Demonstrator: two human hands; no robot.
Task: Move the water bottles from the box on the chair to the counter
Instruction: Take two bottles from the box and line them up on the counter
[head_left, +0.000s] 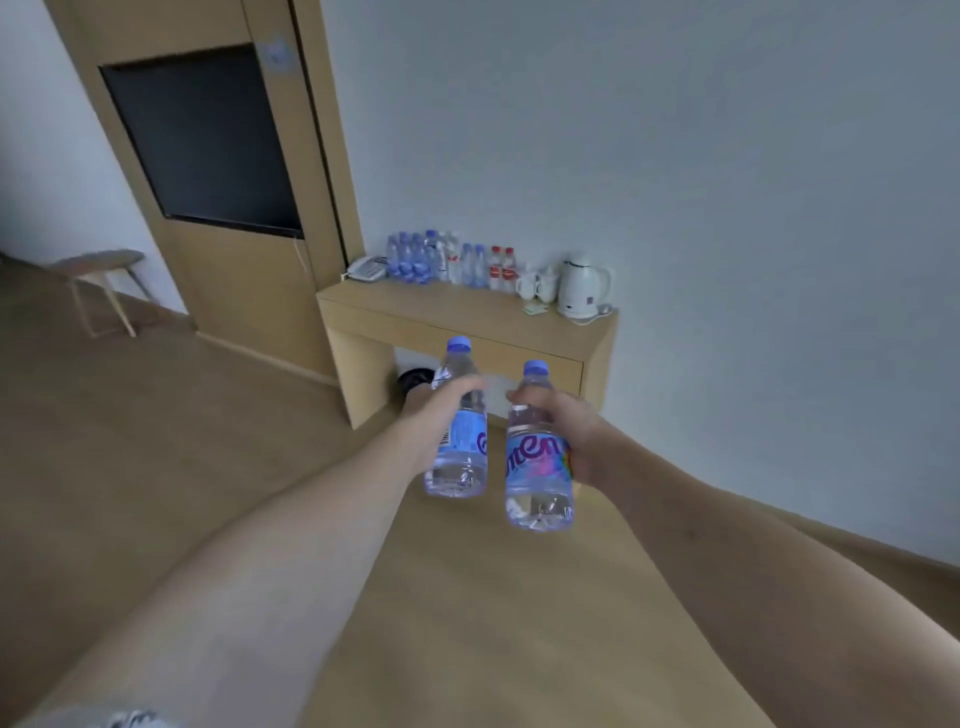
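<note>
1. A wood-effect floor (156, 467) and a pale wall (727, 208) frame the scene; a tall wooden panel with a dark screen (202, 140) rises at left, with a small stool (98, 265) well beyond it. The box and chair of the task are out of view.

2. The counter (467, 322), a low wooden unit set against the wall, stands ahead of the person and well apart from the hands. Its front strip lies bare, which looks like the natural landing place.

3. Two bare forearms reach forward over open floor, nothing between them and the counter's front edge.

4. A white kettle (579, 286) with its cord occupies the counter's right end, two white cups (535, 285) just beside it, and a telephone (366, 267) sits at the left end.

5. A row of bottles already on the counter (447, 260) lines the back by the wall, probably to keep the front free.

6. The left hand (441, 400) wraps its fingers round the left bottle (457, 457) at mid-body, upright with a slight tilt, cap up.

7. The right hand (566, 421) curls likewise round the right bottle (537, 467), upright. The two bottles hang near each other without touching, a carry in progress by all appearances.
</note>
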